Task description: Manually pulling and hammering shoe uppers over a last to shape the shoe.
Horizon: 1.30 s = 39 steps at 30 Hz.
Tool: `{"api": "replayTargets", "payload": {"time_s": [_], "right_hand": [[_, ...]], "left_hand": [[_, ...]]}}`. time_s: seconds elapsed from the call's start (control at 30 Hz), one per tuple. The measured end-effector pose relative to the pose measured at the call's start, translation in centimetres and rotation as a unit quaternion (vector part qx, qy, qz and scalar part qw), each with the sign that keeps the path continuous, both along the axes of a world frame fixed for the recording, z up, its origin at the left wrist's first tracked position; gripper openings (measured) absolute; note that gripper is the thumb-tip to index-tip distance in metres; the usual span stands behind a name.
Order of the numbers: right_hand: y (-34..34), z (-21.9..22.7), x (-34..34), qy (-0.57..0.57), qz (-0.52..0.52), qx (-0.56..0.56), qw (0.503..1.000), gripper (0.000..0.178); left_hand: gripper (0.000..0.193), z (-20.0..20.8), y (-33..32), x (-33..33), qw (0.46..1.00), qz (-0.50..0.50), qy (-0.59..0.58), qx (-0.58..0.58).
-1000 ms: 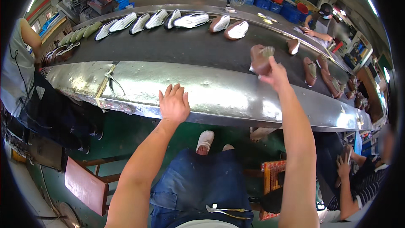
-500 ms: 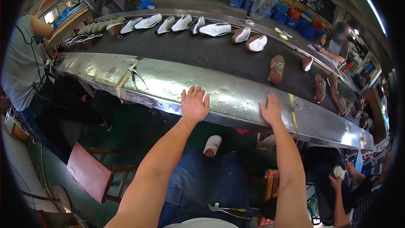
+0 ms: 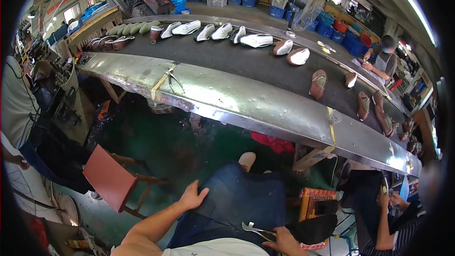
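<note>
My left hand point(image 3: 193, 196) is at my left thigh, thumb and fingers apart, with nothing in it. A pair of pliers point(image 3: 251, 228) with a curved metal head and yellowish handles lies over my lap. My right hand point(image 3: 286, 242) is closed round the handle end; its fingertips are partly hidden. Beyond my knees runs a long metal ledge point(image 3: 246, 102), and a second tool like pliers or pincers point(image 3: 176, 81) hangs at a yellow strap on it. Past the ledge, a dark conveyor belt point(image 3: 189, 50) carries white shoes point(image 3: 256, 41), brown shoes point(image 3: 318, 84) and green shoes point(image 3: 150, 27).
A stool with a reddish seat point(image 3: 110, 178) stands at my left, near a standing person point(image 3: 21, 99). At my right is a woven seat point(image 3: 310, 204) with a black pad, then a seated person point(image 3: 386, 218). Red cloth point(image 3: 272, 142) lies under the ledge.
Both hands have left the metal ledge and drawn back to my lap, the right one taking hold of the pliers' handles. I have moved back from the ledge. The person at left has shifted.
</note>
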State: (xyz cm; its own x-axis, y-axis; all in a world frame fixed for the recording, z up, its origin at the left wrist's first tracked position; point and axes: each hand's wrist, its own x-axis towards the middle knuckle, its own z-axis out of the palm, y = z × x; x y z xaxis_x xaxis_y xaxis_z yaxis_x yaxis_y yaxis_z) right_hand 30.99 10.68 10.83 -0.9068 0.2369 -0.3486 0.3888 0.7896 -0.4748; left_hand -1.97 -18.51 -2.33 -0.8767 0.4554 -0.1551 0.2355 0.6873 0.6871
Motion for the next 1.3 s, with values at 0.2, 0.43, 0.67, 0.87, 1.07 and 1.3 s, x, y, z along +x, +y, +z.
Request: {"api": "replayTargets", "payload": {"time_s": [0.2, 0.43, 0.67, 0.87, 1.07, 1.3], "right_hand": [[2.7, -0.6, -3.1, -0.148, 0.07, -0.009, 0.986, 0.079], [3.0, -1.0, -1.6, -0.172, 0.018, -0.083, 0.981, 0.079], [3.3, -2.7, 3.9, -0.179, -0.056, -0.175, 0.967, 0.068], [4.5, -5.6, 8.4, -0.13, -0.14, -0.33, 0.924, 0.05], [5.3, 0.3, 6.8, -0.038, -0.168, -0.565, 0.807, 0.039], [3.7, 2.1, 0.8, -0.079, -0.182, -0.453, 0.869, 0.029]], "left_hand": [[0.072, 2.2, -2.3, 1.0, 0.98, -0.055, -0.141, -0.131], [0.065, 9.9, -3.1, 2.4, 0.961, -0.115, -0.069, -0.241], [0.064, 17.6, -3.2, 4.9, 0.936, -0.214, -0.025, -0.278], [0.06, 17.4, -4.4, 5.1, 0.902, -0.254, -0.058, -0.345], [0.051, 17.4, -5.1, 3.0, 0.938, -0.167, -0.079, -0.293], [0.048, 13.4, -4.3, 1.8, 0.95, -0.116, -0.045, -0.287]]}}
